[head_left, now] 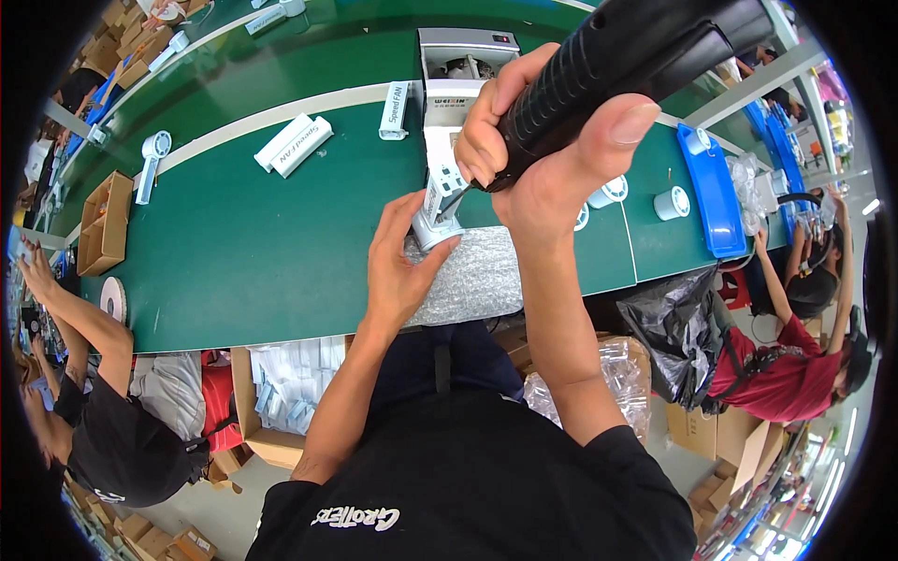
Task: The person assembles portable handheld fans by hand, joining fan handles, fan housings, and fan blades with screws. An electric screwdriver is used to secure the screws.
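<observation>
My right hand (552, 164) is wrapped round the ribbed grip of a large black electric screwdriver (608, 70), its thumb sticking out along the side. The tool slants down toward a pale plastic fan part (436, 224) standing on a silvery padded mat (477, 280). Fingers and thumb of my left hand (398, 271) pinch the base of this part from the left and front. The screwdriver's bit reaches down beside or into the part; its exact contact point is too small to tell. Part of the fan piece's top is hidden behind my right hand.
A grey-white screw feeder (463, 70) stands just beyond. Pale housings (294, 145) and a small fan (155, 150) lie leftward on the green bench (224, 252), near a cardboard tray (105, 224). At right are round fan parts (672, 203) and a blue tray (711, 201). Co-workers sit on both sides.
</observation>
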A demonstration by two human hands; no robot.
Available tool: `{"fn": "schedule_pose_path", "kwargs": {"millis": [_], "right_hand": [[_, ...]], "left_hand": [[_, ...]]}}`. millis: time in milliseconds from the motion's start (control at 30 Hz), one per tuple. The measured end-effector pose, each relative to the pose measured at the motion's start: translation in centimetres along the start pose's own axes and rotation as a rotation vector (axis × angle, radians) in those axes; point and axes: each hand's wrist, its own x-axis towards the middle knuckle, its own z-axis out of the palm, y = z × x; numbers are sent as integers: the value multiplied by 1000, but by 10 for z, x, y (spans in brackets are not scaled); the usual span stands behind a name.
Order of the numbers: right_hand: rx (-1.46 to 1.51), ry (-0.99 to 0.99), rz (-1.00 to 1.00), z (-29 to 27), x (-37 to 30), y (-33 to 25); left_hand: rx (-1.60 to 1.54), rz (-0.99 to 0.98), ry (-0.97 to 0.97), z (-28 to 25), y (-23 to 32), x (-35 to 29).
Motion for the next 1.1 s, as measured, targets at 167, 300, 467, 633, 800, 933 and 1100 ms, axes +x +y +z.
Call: {"fn": "schedule_pose_path", "kwargs": {"millis": [167,300,467,633,800,933,1100], "right_hand": [[-337,18,94,13,4,-5],[-402,2,96,-16,0,5],[-252,95,42,7,2,28],[-37,-26,34,-2,-2,-9],[-27,-24,88,-22,0,-34],[-107,315,-199,-36,39,-36],[-259,412,-358,-81,74,-57]], "left_hand": [[47,51,8,1,-4,3],[55,50,-48,16,-9,7],[34,-30,-60,-9,-27,-2],[21,77,-21,8,-45,-3],[-55,-29,-92,2,-32,1],[-46,-62,-16,-6,-29,-5],[45,28,-32,14,-27,0]]}}
